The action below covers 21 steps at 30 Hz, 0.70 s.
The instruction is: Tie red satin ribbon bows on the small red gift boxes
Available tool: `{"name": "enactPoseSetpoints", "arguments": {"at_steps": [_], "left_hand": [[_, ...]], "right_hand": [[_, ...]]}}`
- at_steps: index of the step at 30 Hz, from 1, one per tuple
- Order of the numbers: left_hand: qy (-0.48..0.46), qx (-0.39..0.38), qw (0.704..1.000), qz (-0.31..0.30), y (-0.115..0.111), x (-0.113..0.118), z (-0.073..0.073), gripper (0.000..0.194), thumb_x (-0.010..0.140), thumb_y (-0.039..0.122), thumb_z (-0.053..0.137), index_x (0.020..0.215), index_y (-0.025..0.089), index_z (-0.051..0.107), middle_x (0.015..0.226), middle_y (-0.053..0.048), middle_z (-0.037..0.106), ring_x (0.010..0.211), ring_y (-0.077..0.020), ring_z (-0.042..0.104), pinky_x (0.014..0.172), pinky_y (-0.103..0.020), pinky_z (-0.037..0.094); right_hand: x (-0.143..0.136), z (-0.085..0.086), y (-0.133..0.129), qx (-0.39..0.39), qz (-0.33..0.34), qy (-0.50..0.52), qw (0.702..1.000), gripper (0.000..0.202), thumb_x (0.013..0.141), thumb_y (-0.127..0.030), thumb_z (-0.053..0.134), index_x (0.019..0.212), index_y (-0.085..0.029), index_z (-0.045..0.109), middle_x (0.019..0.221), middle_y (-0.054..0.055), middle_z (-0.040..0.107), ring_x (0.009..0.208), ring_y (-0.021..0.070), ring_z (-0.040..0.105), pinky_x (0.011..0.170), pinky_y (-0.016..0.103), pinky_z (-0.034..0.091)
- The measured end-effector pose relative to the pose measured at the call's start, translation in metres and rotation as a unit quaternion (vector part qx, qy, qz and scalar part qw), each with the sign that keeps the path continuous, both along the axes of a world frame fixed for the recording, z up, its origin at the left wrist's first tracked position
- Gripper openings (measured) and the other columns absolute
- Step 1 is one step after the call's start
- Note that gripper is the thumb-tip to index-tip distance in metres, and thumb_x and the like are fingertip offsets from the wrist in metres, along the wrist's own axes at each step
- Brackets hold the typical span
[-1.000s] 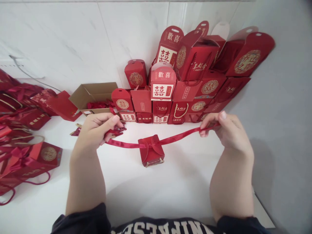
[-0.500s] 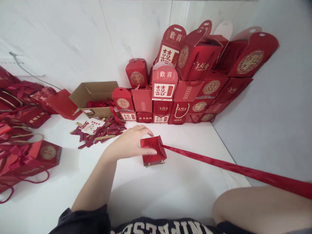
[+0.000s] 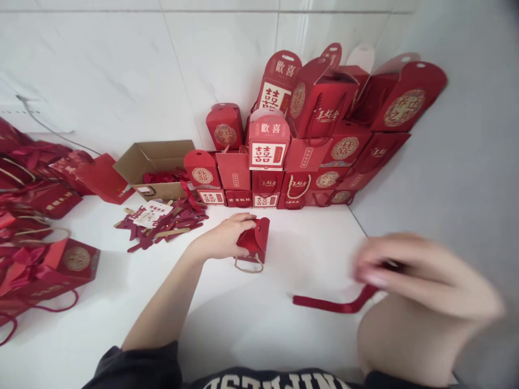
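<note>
My left hand (image 3: 227,237) is closed on a small red gift box (image 3: 261,237) that stands on the white table. Its fingers cover the box's left side, and the top flaps are parted. A tan rope handle (image 3: 250,270) hangs at the front of the box. Off to the right, my right hand (image 3: 409,270) is raised and smeared by motion, its fingers pinched on a dark red ribbon (image 3: 324,305). The loose end of that ribbon trails left above the table, apart from the box.
Stacked red gift boxes (image 3: 270,183) line the wall at the back. An open cardboard box (image 3: 170,190) holds red ribbon. In front lies a heap of dark red tags (image 3: 182,219) with a white card (image 3: 153,214). Finished-looking bowed boxes (image 3: 52,265) crowd the left.
The ribbon, stretched taut from the box earlier, is now clear of it and slack. My right hand has come into view holding it. The box has turned and its top has opened.
</note>
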<state>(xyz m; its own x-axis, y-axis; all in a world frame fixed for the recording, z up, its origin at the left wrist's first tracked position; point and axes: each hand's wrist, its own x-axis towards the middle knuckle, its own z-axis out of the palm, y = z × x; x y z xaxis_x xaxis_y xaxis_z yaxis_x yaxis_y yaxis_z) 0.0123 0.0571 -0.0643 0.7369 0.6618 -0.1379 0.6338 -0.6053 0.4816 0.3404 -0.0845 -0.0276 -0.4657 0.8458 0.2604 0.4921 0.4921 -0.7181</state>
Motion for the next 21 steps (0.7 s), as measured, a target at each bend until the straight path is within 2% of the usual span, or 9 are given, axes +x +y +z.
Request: {"name": "enactPoseSetpoints", "arguments": {"at_steps": [1, 3, 6, 8, 11, 15, 21], "left_hand": [[-0.003, 0.008, 1.000, 0.001, 0.001, -0.001, 0.000, 0.059, 0.068, 0.035, 0.073, 0.122, 0.019, 0.057, 0.145, -0.013, 0.040, 0.134, -0.0326, 0.037, 0.109, -0.042, 0.034], [-0.011, 0.019, 1.000, 0.002, 0.001, -0.001, 0.001, 0.057, 0.068, 0.037, 0.073, 0.121, 0.019, 0.059, 0.144, -0.013, 0.042, 0.133, -0.0330, 0.039, 0.109, -0.043, 0.034], [-0.028, 0.016, 0.999, 0.006, -0.001, -0.002, 0.003, 0.053, 0.071, 0.039, 0.071, 0.119, 0.019, 0.060, 0.141, -0.013, 0.046, 0.132, -0.0320, 0.041, 0.107, -0.043, 0.036], [-0.036, 0.018, 0.999, 0.011, -0.002, -0.002, 0.004, 0.048, 0.074, 0.038, 0.068, 0.117, 0.019, 0.061, 0.138, -0.013, 0.049, 0.130, -0.0309, 0.043, 0.106, -0.041, 0.038], [-0.042, 0.030, 0.998, 0.018, -0.002, -0.001, 0.006, 0.035, 0.081, 0.033, 0.061, 0.113, 0.018, 0.063, 0.131, -0.012, 0.055, 0.122, -0.0281, 0.051, 0.102, -0.039, 0.041], [-0.063, 0.041, 0.997, 0.029, -0.001, 0.001, 0.006, 0.030, 0.083, 0.028, 0.057, 0.111, 0.018, 0.063, 0.123, -0.009, 0.060, 0.111, -0.0240, 0.057, 0.096, -0.036, 0.044], [-0.100, 0.044, 0.993, 0.041, -0.001, 0.006, 0.000, 0.029, 0.083, 0.024, 0.058, 0.111, 0.019, 0.064, 0.117, -0.007, 0.063, 0.108, -0.0211, 0.059, 0.097, -0.034, 0.044]], "right_hand": [[-0.021, 0.005, 0.030, -0.073, 0.035, -0.064, 0.995, 0.013, 0.090, -0.027, 0.055, 0.082, -0.022, 0.064, 0.067, 0.001, 0.065, 0.060, 0.0122, 0.058, 0.058, 0.024, 0.044], [-0.059, -0.001, 0.078, -0.130, 0.023, -0.120, 0.984, 0.026, 0.092, -0.032, 0.049, 0.070, -0.021, 0.057, 0.060, -0.001, 0.061, 0.057, 0.0121, 0.056, 0.057, 0.024, 0.041], [-0.094, -0.027, 0.109, -0.161, -0.058, -0.104, 0.980, 0.028, 0.093, -0.034, 0.042, 0.071, -0.020, 0.054, 0.064, -0.001, 0.064, 0.057, 0.0125, 0.057, 0.055, 0.024, 0.039], [-0.101, -0.042, 0.112, -0.184, -0.076, -0.081, 0.977, 0.025, 0.092, -0.034, 0.040, 0.076, -0.020, 0.054, 0.065, 0.000, 0.065, 0.057, 0.0126, 0.058, 0.054, 0.023, 0.039], [-0.100, -0.051, 0.109, -0.211, -0.071, -0.077, 0.972, 0.024, 0.090, -0.033, 0.040, 0.075, -0.020, 0.053, 0.065, 0.000, 0.065, 0.054, 0.0127, 0.059, 0.051, 0.023, 0.038], [-0.099, -0.049, 0.108, -0.222, -0.059, -0.082, 0.970, 0.023, 0.090, -0.033, 0.040, 0.074, -0.021, 0.053, 0.065, 0.000, 0.066, 0.055, 0.0129, 0.060, 0.052, 0.023, 0.040], [-0.112, -0.044, 0.109, -0.180, -0.103, -0.122, 0.971, 0.023, 0.087, -0.032, 0.042, 0.070, -0.021, 0.053, 0.063, 0.001, 0.065, 0.056, 0.0138, 0.059, 0.053, 0.023, 0.036]]}}
